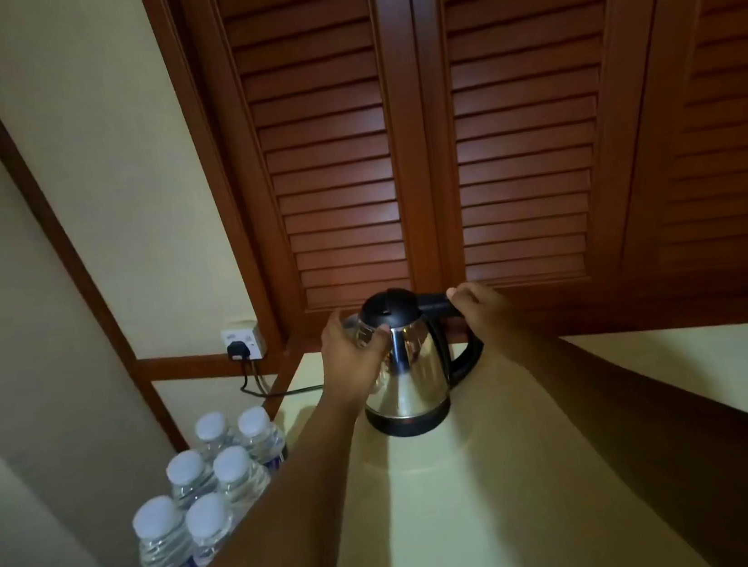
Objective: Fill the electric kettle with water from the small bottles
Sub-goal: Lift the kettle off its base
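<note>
The kettle is stood on the table, its handle gripped by the right hand. A clear bottle is held in the left hand at the kettle's 9 o'clock. Six capped bottles are grouped at 7 o'clock.

no text can be read; the blue labels on the small bottles are too blurred.

Counter: pale cream top. Behind its far edge, brown louvred wooden doors. Left of its far corner, white wall socket with black plug; black cord trails toward the counter.
</note>
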The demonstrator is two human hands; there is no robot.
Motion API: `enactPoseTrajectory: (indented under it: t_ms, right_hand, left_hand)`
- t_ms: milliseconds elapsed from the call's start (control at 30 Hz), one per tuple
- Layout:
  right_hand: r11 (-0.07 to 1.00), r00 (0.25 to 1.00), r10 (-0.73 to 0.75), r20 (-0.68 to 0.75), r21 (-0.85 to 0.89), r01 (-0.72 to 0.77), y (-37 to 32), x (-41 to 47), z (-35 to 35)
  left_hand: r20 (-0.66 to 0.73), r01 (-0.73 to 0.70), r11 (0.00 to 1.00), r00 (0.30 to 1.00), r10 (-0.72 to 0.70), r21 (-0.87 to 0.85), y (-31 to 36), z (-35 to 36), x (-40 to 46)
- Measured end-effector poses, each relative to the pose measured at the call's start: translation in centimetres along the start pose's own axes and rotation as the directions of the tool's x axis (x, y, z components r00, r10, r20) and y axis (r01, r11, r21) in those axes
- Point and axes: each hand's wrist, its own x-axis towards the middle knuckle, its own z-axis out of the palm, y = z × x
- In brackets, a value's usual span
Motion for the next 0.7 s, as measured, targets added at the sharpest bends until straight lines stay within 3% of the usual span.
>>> enactPoseTrajectory:
  t_ms: [233,700]
  right_hand:
    - [0.994,0.999,0.049,-0.018,0.099,-0.047,1.4,0.9,1.2]
    - [0.922,0.985,0.174,0.0,0.351,-0.163,3.4,0.8,1.7]
  left_hand:
    - [0.054,0.102,0.961,0.994,-0.091,-0.258,-1.5,1.3,-2.2]
    - [0.083,0.11,0.914,0.993,-0.084,-0.391,-4.2,2.3,-2.2]
